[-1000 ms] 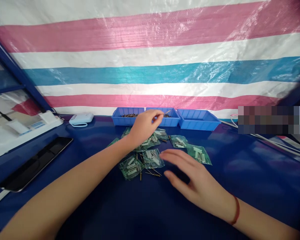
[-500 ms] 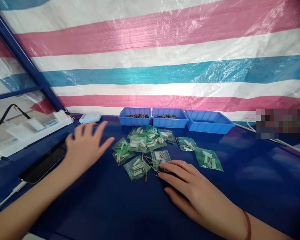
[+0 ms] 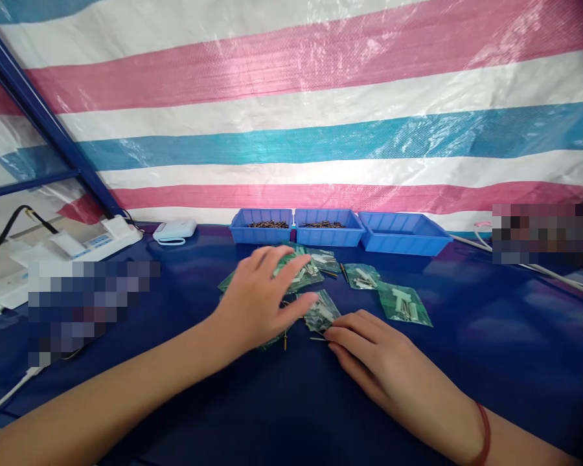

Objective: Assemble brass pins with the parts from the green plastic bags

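By a dark blue tabletop (image 3: 214,414), a scatter of green bags (image 3: 307,278) and thin rods (image 3: 285,342) is being supported. Nearest, the right hand (image 3: 379,356) is being rested low at the near bag (image 3: 319,310), its grip drawn nearly together; whether bag or rod is being pinched cannot be told. To its left, the left hand (image 3: 252,298) is being held spread wide above other bags, nothing being seen in its grip. Probably, good handling is being served by steadying the near bag flat while rods are being picked singly, so the film is not being pricked. At far left, blue marks on the power strip (image 3: 107,251) are being shown too small to read; no brand is being made out. Beyond, small dark parts (image 3: 268,224) are being held in blue bins (image 3: 261,236), backed by a striped sheet (image 3: 291,149).
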